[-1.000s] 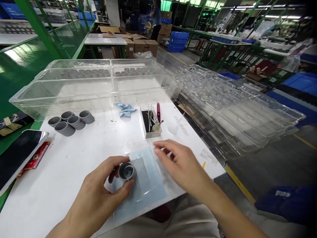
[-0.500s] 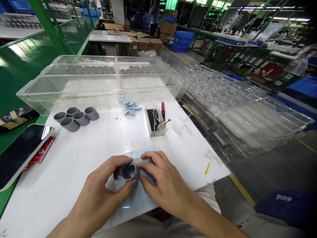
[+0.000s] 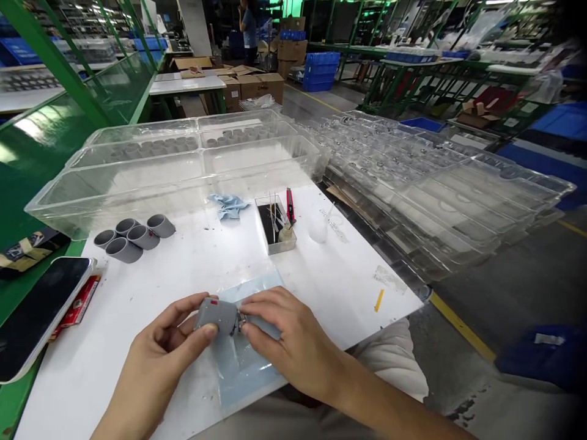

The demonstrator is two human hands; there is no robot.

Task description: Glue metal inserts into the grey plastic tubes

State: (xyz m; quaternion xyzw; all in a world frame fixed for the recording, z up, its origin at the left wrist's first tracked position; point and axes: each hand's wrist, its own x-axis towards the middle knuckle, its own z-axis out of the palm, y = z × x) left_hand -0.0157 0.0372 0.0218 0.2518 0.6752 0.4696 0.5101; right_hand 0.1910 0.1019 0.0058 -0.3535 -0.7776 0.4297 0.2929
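My left hand (image 3: 169, 342) grips a grey cylinder (image 3: 215, 315) between thumb and fingers. The cylinder lies on its side in the air, with a small red mark on its upper face. At its right end my right hand (image 3: 284, 330) pinches a small shiny part (image 3: 240, 320), whose kind is too small to make out. Below both hands a light blue sheet (image 3: 243, 379) lies on the white table (image 3: 183, 275). Several similar grey cylinders (image 3: 143, 237) stand together at the left, their hollow tops showing.
A small clear box (image 3: 280, 245) holds tweezers and a little bottle, with a red cutter (image 3: 290, 205) beside it. A blue cloth (image 3: 228, 205), a translucent bottle (image 3: 318, 231) and a phone (image 3: 41, 311) lie around. Clear trays (image 3: 119, 180) line the back; more trays (image 3: 435, 195) stand right.
The grey cylinder has turned from showing its open end upward to lying sideways, its end toward my right hand. My right fingers have come onto the shiny part there. The view has shifted slightly.
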